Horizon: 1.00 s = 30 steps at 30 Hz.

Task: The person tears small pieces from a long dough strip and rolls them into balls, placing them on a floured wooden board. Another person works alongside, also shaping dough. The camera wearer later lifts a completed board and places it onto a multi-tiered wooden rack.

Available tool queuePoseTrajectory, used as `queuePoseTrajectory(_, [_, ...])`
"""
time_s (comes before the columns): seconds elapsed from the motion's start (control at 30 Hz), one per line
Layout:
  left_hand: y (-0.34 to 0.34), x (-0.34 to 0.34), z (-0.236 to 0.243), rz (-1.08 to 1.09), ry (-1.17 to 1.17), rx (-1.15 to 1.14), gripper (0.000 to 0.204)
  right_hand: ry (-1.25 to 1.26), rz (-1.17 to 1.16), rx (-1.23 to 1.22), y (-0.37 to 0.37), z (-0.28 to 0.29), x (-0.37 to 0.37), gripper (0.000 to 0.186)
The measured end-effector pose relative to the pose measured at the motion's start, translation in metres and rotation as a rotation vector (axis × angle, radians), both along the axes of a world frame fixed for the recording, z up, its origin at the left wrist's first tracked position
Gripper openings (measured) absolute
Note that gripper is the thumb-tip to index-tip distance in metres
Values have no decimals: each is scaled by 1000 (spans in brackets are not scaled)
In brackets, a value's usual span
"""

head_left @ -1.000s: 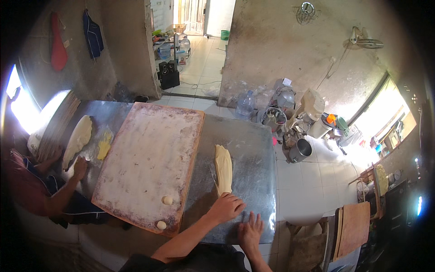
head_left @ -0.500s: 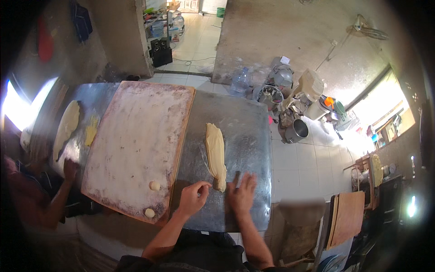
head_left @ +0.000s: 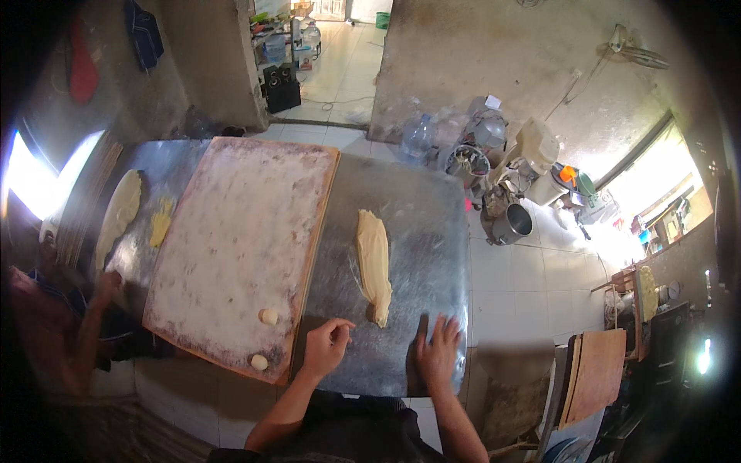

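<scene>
A long pale roll of dough (head_left: 373, 258) lies lengthwise on the metal tabletop (head_left: 424, 224), its near end narrowed to a ragged tip. To the left of that tip is my left hand (head_left: 326, 349), its fingers curled together and apart from the dough; anything inside them is hidden. My right hand (head_left: 438, 351) rests open on the metal to the right of the tip, fingers stretched out, touching no dough. Two small dough balls, a farther one (head_left: 268, 316) and a nearer one (head_left: 258, 362), sit on the floured wooden board (head_left: 239, 224) left of my left hand.
Beyond the board, a co-worker's hand (head_left: 109, 287) is near another dough strip (head_left: 122, 212) and a yellow smear (head_left: 160, 222). A metal pot (head_left: 512, 224) and a large clear bottle (head_left: 417, 139) stand past the table. Wooden boards (head_left: 593, 376) lean at the right.
My right hand has moved right, away from the dough's tip. My left hand stays curled and sits slightly lower. The dough roll keeps its place on the metal.
</scene>
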<state>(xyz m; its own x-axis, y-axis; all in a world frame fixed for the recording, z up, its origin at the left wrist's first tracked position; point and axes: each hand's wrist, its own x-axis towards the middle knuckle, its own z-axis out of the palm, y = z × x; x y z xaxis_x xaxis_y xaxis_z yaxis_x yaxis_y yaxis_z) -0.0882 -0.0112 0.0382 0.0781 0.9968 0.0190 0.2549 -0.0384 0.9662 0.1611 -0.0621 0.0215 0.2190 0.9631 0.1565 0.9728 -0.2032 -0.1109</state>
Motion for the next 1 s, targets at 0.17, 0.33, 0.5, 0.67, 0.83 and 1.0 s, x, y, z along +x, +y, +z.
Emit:
queuePoseTrajectory(0.17, [0, 7, 10, 17, 38, -3, 20, 296, 224, 62, 14, -24, -26, 66])
queuePoseTrajectory(0.33, [11, 27, 8, -66, 448, -28, 32, 105, 95, 89, 40, -22, 8, 68])
queuePoseTrajectory(0.5, [30, 77, 1, -79, 811, 211, 45, 358, 9, 297, 1, 11, 4, 67])
queuePoseTrajectory(0.67, [32, 85, -24, -118, 787, 237, 29, 282, -127, 16, 0, 20, -11, 39])
queuePoseTrajectory(0.83, [34, 61, -32, -103, 544, 276, 28, 564, 261, 274, 80, 101, -60, 23])
queuePoseTrajectory(1.0, [23, 41, -45, -191, 242, 188, 27, 724, 705, 892, 141, 157, -160, 33])
